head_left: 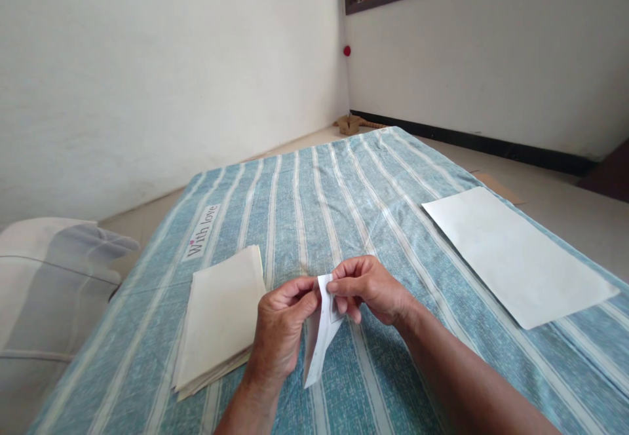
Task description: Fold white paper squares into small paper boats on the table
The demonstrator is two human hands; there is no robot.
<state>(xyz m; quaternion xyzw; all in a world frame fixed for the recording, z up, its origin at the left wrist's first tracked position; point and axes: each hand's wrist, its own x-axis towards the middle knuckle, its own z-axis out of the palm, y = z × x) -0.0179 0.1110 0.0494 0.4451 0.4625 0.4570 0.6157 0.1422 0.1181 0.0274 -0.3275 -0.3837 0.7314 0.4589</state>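
A folded piece of white paper (pixel 320 350) is held up between both hands, over the striped cloth. My left hand (pixel 284 320) pinches its upper left edge between thumb and fingers. On the other side, my right hand (pixel 368 287) grips the top right edge, thumb in front and fingers partly behind it. The paper's narrow folded strip hangs down toward me, with a wider flap behind it. Left of my left hand lies a stack of off-white paper sheets (pixel 221 323), its edges slightly uneven.
A blue and white striped cloth (pixel 280 219) printed "With love" covers the table. One large white sheet (pixel 515 255) lies at the right edge. A cloth-covered piece of furniture (pixel 44 291) stands at left, and a small cardboard box (pixel 348 124) sits on the floor beyond.
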